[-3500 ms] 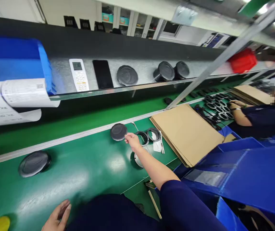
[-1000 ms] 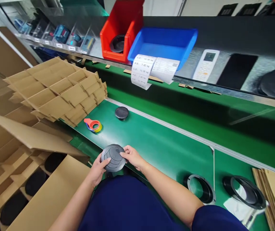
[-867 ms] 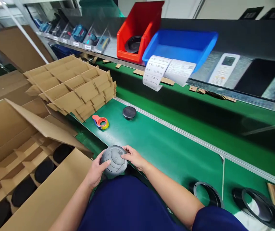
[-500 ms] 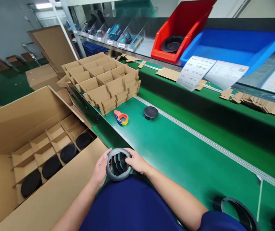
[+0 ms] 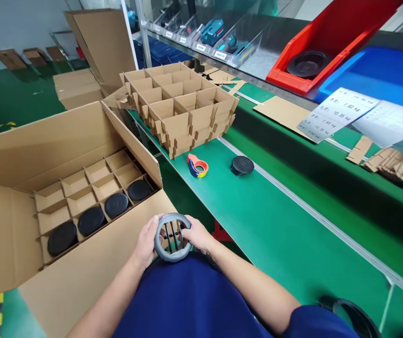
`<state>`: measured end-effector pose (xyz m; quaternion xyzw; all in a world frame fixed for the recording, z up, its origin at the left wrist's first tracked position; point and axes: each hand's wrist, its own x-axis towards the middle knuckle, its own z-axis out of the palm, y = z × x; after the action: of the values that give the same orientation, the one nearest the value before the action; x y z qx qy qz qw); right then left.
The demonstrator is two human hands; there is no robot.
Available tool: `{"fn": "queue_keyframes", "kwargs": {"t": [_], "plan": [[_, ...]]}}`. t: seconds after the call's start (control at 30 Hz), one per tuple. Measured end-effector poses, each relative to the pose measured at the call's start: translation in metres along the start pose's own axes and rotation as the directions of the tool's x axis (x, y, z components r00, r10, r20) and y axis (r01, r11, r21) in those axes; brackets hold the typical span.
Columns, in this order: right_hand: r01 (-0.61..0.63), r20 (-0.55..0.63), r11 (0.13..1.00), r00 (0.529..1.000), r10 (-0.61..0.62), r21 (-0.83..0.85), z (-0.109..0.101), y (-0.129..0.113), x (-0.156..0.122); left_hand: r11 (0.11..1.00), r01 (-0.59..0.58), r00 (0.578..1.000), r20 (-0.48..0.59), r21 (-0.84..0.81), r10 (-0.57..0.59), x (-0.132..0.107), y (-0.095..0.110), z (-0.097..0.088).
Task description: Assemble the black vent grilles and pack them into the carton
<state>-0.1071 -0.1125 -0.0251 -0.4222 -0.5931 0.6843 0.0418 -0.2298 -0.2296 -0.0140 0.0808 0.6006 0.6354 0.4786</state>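
A round air vent (image 5: 174, 256) with a grey outer ring and thin black slats is held low in front of my body. My left hand (image 5: 147, 240) grips its left side, fingers wrapped behind the rim. On the right side, my right hand (image 5: 198, 235) holds the ring, with the thumb at the slats inside the opening. Left of my hands stands an open carton (image 5: 124, 237) with a cardboard divider grid (image 5: 81, 203). Several round black pieces, such as this black disc (image 5: 61, 238), sit in its near row of cells.
On the green bench (image 5: 275, 225) lie an orange, blue and yellow tape dispenser (image 5: 197, 166) and a black round part (image 5: 242, 165). Stacked cardboard dividers (image 5: 187, 124) stand behind. A shelf above holds a red bin (image 5: 303, 83) and a blue bin (image 5: 377, 75). Black rings (image 5: 354, 310) lie lower right.
My view has turned left, so the carton and bench show further right. The vent stays in both hands; its slats, earlier broad, now appear nearly edge-on.
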Motion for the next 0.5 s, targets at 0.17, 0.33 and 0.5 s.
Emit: {"fn": "queue_keyframes", "kwargs": {"t": [0.17, 0.33, 0.5], "plan": [[-0.034, -0.027, 0.978, 0.999, 0.029, -0.204, 0.005, -0.01, -0.001, 0.999, 0.018, 1.0, 0.002, -0.046, -0.018, 0.002, -0.002, -0.011], [-0.023, -0.014, 0.977, 1.0, 0.02, -0.213, 0.005, -0.012, -0.001, 1.0, 0.002, 1.0, -0.002, -0.028, -0.002, 0.001, -0.002, -0.012], [0.083, 0.049, 0.996, 0.995, -0.085, 0.03, 0.002, -0.008, 0.002, 0.989, -0.089, 0.996, 0.002, 0.115, 0.089, 0.0, 0.005, -0.004]]}}
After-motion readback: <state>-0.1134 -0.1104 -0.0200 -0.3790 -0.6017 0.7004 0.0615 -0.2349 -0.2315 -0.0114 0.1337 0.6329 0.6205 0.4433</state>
